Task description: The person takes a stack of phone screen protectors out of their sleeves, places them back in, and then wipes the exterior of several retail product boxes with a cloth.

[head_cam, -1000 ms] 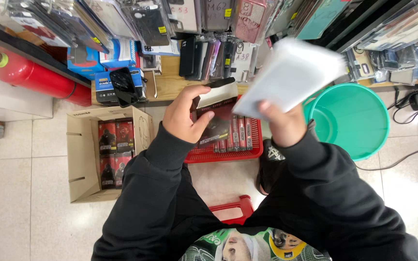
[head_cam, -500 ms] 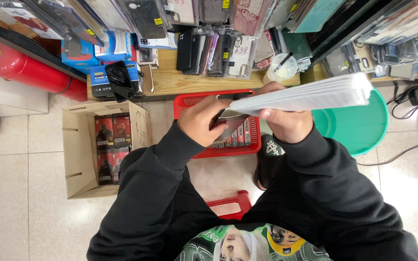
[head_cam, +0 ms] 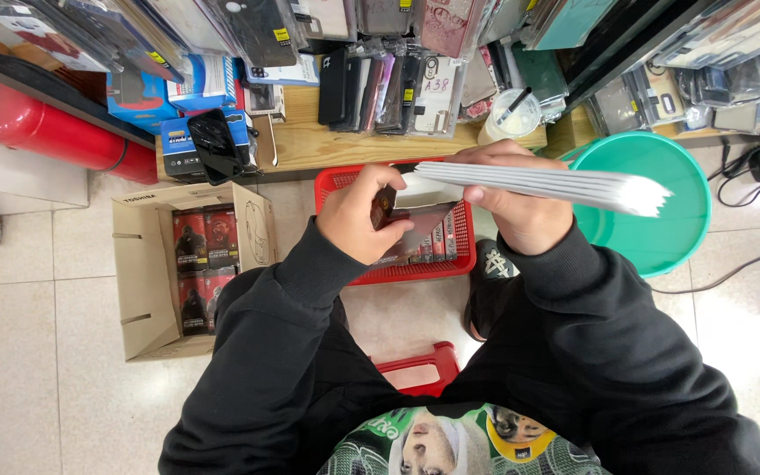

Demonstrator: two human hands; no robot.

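My right hand (head_cam: 512, 207) grips a thin stack of white card sheets (head_cam: 565, 186), held edge-on and pointing right over a teal bucket. My left hand (head_cam: 364, 214) holds a small dark red packet (head_cam: 398, 215) close against the near end of that stack. Both hands hover above a red plastic basket (head_cam: 336, 185) holding several more dark red packets. Black sleeves cover both arms.
An open cardboard box (head_cam: 138, 264) of red and black packets stands on the tile floor at left. A teal bucket (head_cam: 670, 220) is at right. A red fire extinguisher (head_cam: 54, 132) lies far left. Phone cases hang on a wooden shelf (head_cam: 336, 145) ahead. A red stool (head_cam: 415, 369) is under me.
The white stack has tipped from facing me to edge-on and come lower. My left hand has drawn in with the dark red packet to the stack's near end.
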